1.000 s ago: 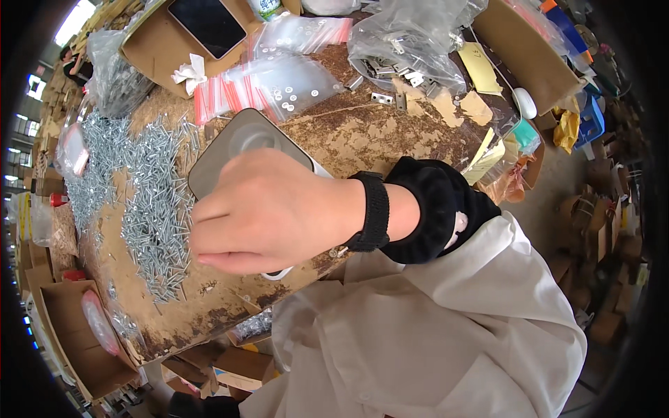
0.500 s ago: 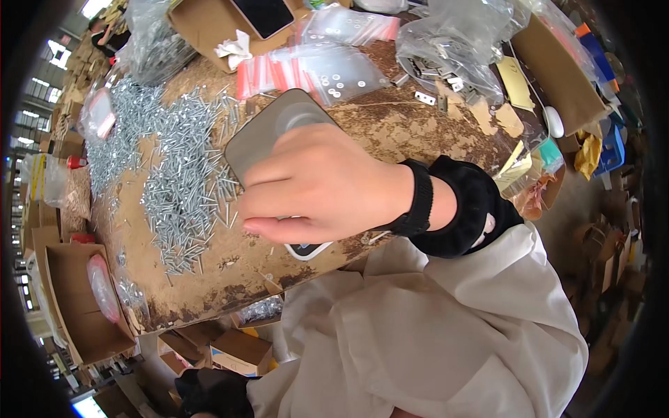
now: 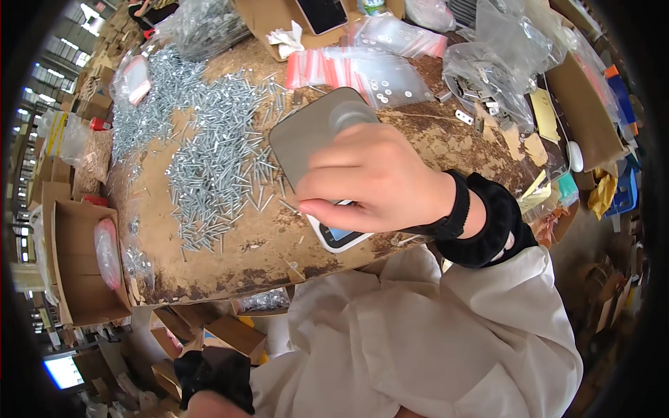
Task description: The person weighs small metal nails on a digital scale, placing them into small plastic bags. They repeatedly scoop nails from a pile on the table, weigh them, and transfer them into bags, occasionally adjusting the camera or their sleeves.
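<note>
My right hand (image 3: 380, 177), with a black band at the wrist, is over the flat grey platform (image 3: 300, 143) of a small scale. Its fingers are curled together and point left; anything inside them is hidden. Beyond the knuckles, a round translucent thing (image 3: 352, 115) rests on the platform, partly covered by the hand. Below the palm, part of the scale's white front and its display (image 3: 340, 235) shows. To the left of the scale spreads a large pile of silver screws (image 3: 216, 153). My left hand (image 3: 214, 405) is low at the bottom edge, its fingers out of the picture.
Clear zip bags (image 3: 390, 76) with small white washers lie behind the scale. A phone (image 3: 322, 15) sits in a cardboard box at the back. Metal plates in a plastic bag (image 3: 488, 83) are at the back right. An open carton (image 3: 83, 272) stands left of the worn table (image 3: 230, 275).
The whole view has shifted, so the table and scale appear farther right. More of the scale's display shows under my right hand, which stays curled. More of my left hand shows at the bottom.
</note>
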Motion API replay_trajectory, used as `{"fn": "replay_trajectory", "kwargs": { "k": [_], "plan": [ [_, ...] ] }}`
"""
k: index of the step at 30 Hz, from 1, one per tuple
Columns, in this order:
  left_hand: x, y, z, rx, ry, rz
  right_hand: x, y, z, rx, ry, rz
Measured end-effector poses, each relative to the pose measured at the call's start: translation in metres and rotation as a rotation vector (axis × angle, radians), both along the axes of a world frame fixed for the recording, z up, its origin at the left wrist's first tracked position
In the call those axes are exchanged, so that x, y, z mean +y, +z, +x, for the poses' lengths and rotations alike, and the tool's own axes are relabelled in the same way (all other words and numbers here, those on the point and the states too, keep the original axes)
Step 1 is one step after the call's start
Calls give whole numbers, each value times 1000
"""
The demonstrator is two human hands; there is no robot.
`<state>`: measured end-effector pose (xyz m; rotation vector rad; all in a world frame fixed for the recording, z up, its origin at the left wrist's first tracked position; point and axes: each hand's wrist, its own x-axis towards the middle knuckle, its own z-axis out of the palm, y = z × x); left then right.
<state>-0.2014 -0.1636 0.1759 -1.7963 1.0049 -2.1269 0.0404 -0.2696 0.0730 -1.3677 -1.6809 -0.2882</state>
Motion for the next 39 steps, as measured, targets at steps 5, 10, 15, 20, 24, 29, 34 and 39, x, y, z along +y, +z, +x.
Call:
{"fn": "replay_trajectory", "kwargs": {
  "k": [5, 10, 15, 20, 24, 29, 34, 39],
  "plan": [
    [45, -38, 48, -31, -65, -69, -13, 2, 4, -10, -70, -8],
    [110, -47, 47, 1005, 776, -304, -16, 4, 2, -36, -94, -52],
    [184, -75, 76, 1736, 892, -667, -13, 15, 0, -5, -49, -112],
    [182, -89, 133, 1828, 1149, -552, -9, 10, 4, -9, -11, -66],
    [186, -110, 153, 1719, 1241, -629, -10, 11, 3, -8, -8, -62],
    [178, -123, 155, 1635, 1202, -592, -11, 11, 4, -5, -36, -55],
    [180, -127, 141, 1536, 1097, -535, -16, 19, 12, 3, -109, -123],
    [181, -133, 144, 1532, 1065, -551, -30, 29, 27, 29, -209, -82]
  ]
}}
